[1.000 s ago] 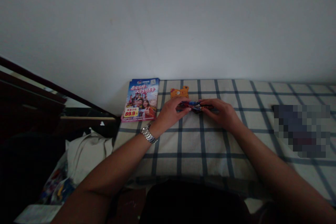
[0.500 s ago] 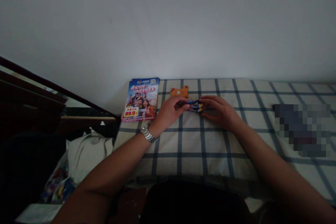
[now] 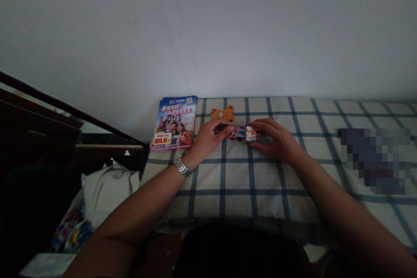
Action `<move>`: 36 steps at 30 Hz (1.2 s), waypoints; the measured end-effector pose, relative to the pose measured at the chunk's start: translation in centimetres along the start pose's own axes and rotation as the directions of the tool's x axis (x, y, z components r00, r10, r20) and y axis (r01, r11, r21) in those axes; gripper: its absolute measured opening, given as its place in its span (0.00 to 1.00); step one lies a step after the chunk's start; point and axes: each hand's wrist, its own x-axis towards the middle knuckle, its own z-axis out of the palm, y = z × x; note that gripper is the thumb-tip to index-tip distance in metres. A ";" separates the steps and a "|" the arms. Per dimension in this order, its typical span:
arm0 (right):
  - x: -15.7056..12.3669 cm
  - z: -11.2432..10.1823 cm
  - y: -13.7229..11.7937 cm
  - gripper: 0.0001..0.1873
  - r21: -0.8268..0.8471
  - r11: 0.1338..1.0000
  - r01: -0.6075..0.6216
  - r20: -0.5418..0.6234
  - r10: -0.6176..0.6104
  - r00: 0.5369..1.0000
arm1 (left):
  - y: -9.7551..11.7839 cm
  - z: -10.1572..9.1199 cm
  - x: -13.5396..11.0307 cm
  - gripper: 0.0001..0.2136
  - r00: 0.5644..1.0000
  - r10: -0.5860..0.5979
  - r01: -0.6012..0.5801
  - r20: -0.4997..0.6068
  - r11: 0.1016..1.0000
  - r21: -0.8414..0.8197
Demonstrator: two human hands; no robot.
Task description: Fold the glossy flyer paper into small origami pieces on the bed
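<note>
Left hand [image 3: 208, 137] & right hand [image 3: 276, 140], grips pinched shut, hold opposite ends of small folded multicolour printed paper [image 3: 245, 133] low over checked bed sheet [image 3: 260, 173], nr orange bear-shaped card [image 3: 222, 113].

dim room: plain white wall [image 3: 208, 30] behind a checked bedsheet [image 3: 247, 182].

Printed on a yellow tag low on the cover of the leaflet [image 3: 173, 122]: "89.9", in red. Headed above in yellow Chinese characters, too small to be read; marked at the top right with a QR code. Printed also on a yellow patch of the folded paper [image 3: 245, 133], but blurred past reading.
</note>
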 end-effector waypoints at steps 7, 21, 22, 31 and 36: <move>0.1 -0.2 -0.5 0.30 0.020 1.000 -0.020 -0.022 0.021 1.000 | -0.2 0.2 -0.4 0.11 0.998 0.057 -0.057 -0.011 0.998 -0.004; 0.1 -0.6 -1.1 0.29 0.051 0.998 -0.024 -0.018 0.025 1.000 | 0.8 -0.1 -0.7 0.20 0.949 0.284 -0.305 0.139 0.939 0.159; 0.1 -0.6 -1.1 0.30 0.048 0.999 -0.024 -0.017 0.025 1.000 | 0.9 -0.1 -0.7 0.20 0.950 0.281 -0.301 0.139 0.941 0.154; 0.0 -0.5 -0.9 0.32 -0.007 0.999 -0.041 -0.026 0.040 0.999 | 1.2 -0.2 -0.8 0.19 0.948 0.284 -0.304 0.143 0.941 0.147; 0.1 -0.5 -1.1 0.29 -0.014 0.999 -0.050 -0.039 0.049 0.998 | 1.3 -0.2 -0.8 0.18 0.951 0.276 -0.297 0.141 0.942 0.154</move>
